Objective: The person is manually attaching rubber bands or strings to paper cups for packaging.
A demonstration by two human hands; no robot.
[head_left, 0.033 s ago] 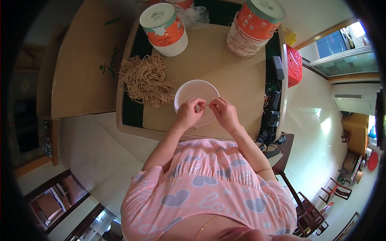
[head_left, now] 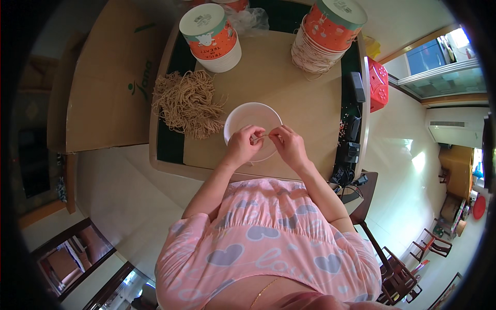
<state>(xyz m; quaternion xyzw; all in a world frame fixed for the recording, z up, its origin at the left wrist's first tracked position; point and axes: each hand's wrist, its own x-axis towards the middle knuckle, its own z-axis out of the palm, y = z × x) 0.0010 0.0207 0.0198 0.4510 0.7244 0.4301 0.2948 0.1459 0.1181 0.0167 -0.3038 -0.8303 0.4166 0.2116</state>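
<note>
Both hands meet over the white bowl [head_left: 253, 124] near the table's front edge: the left hand [head_left: 243, 146] and right hand [head_left: 289, 146] are each closed in a pinch on a short tan string [head_left: 260, 137] stretched between their fingertips, just above the bowl's near rim. Such a strand looks light, limp and thin, so it probably handles best gripped close to its ends. Around them, the brown table [head_left: 289, 88] carries a large flattened cardboard box [head_left: 108, 82] leaning at its left side, two stacks of orange-banded paper bowls [head_left: 211, 39] and [head_left: 328, 33] at the back, and a loose heap of tan strings [head_left: 187, 102] just left of the bowl. Nothing stands between hands and heap.
</note>
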